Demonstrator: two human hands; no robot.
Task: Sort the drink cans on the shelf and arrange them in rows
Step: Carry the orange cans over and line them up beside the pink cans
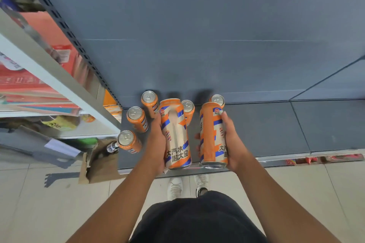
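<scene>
Two tall cylindrical metal cans, glossy orange-blue-cream stripes: left tall can (175, 134) gripped by left hand (156, 144), right tall can (212, 136) by right hand (234, 140), over matte grey shelf (276, 128); five short cans (136, 118) upright there.

Fingers of the left grip (156, 140) are hidden behind the left held can (175, 134). A far can (188, 107) peeks from behind it, mostly covered; another far can (217, 99) shows only its top behind the right held can (212, 136). Red boxes (25, 83), far left, are blurred and cut by the edge. A small bottle (112, 147) has an unreadable label.
</scene>
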